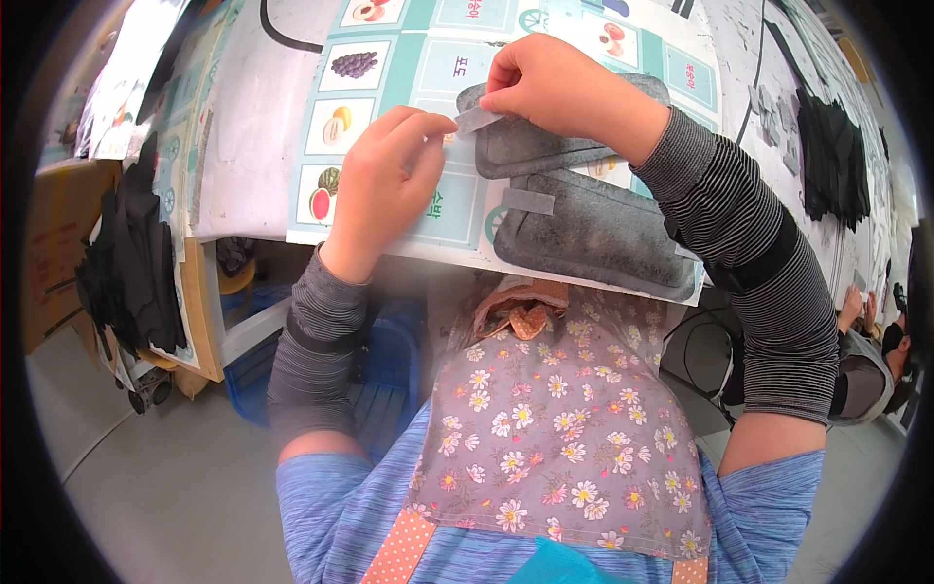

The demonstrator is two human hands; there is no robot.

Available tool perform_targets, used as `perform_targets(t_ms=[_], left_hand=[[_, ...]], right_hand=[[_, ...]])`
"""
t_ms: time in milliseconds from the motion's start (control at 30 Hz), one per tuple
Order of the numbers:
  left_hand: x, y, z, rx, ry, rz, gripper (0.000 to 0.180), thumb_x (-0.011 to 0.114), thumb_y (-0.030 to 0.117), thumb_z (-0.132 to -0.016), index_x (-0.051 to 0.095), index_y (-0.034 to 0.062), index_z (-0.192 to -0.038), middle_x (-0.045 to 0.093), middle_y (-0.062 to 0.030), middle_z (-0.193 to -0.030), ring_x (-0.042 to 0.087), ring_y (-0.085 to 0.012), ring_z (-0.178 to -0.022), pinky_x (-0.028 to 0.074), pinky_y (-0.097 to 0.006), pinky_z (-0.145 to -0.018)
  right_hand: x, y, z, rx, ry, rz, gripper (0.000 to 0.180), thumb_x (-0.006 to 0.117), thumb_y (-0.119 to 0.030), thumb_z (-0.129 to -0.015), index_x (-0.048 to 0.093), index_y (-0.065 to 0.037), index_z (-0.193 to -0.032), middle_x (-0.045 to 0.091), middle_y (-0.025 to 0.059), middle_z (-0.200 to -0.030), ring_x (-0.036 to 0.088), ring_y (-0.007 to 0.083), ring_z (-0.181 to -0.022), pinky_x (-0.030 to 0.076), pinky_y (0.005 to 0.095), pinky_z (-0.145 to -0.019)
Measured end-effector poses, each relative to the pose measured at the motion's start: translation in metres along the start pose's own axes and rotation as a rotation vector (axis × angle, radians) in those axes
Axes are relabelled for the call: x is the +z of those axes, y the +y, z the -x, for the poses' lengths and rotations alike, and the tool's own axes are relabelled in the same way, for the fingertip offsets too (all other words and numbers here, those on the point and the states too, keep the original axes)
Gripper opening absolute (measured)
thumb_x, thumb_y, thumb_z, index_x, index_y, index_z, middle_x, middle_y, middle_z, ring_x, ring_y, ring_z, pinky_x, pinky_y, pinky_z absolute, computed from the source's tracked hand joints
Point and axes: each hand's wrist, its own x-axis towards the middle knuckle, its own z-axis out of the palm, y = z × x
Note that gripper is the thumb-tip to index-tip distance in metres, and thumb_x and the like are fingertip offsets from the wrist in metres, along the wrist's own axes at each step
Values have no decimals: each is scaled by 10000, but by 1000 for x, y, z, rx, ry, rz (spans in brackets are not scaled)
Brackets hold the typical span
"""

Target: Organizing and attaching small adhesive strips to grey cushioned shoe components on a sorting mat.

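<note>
A short, pale grey strip (477, 121) stretches between my two hands. My right hand (574, 92) pinches its upper right end with thumb and forefinger, and the curled fingers of my left hand (389, 180) close at its left end. Beneath the strip and my right wrist lies a dark grey, felt-like pad (545, 146) with rounded corners and a stitched-looking edge. A second dark grey pad (593, 234) lies nearer to me, partly under my right forearm. It carries one pale grey tab (528, 201) at its upper left and another at its right end.
Under the pads is a picture sheet (331, 127) with fruit images, on a white table (258, 185). Black cloth pieces (832, 161) are piled at right; more black cloth (131, 263) hangs at left. A blue crate (384, 389) stands below. Another person (866, 365) sits at far right.
</note>
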Motion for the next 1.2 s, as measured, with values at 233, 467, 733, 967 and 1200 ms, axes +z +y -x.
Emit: perform_targets(t_ms=[233, 467, 733, 967, 1200], left_hand=[[2, -1, 1, 86, -8, -90, 221, 623, -2, -817, 732, 55, -1001, 660, -97, -895, 644, -270, -791, 517, -359, -690], [5, -1, 2, 128, -14, -204, 250, 625, 16, -810, 746, 86, -1018, 649, -79, -891, 629, -257, -792, 513, -360, -691], [6, 7, 1, 119, -50, -297, 274, 628, -17, -804, 749, 65, -1035, 646, -83, -904, 634, -248, -841, 516, -351, -745], [11, 5, -2, 170, -28, -321, 219, 629, 38, -814, 735, 100, -996, 637, -37, -889, 615, -229, -802, 512, -362, -687], [11, 13, -3, 205, -38, -314, 210, 628, 39, -820, 727, 88, -999, 642, -35, -967, 613, -234, -834, 515, -371, -706]], right_hand=[[1, 1, 1, -13, 26, 54, 201, 750, -193, -837, 692, -1, -854, 662, 99, -743, 616, 194, -682, 505, 330, -645], [5, 4, -1, -7, 44, 69, 200, 750, -194, -831, 693, -4, -851, 663, 109, -745, 627, 211, -688, 511, 340, -643], [6, 1, 8, -79, 100, 127, 163, 727, -172, -814, 689, -13, -826, 690, 151, -796, 669, 292, -729, 543, 380, -684], [9, 2, 12, -178, 171, 305, 134, 673, -109, -821, 672, 19, -861, 703, 199, -856, 697, 354, -777, 574, 399, -724], [10, -9, 25, -326, 332, 606, 189, 696, -139, -815, 670, -2, -942, 712, 172, -907, 700, 324, -922, 580, 420, -757]])
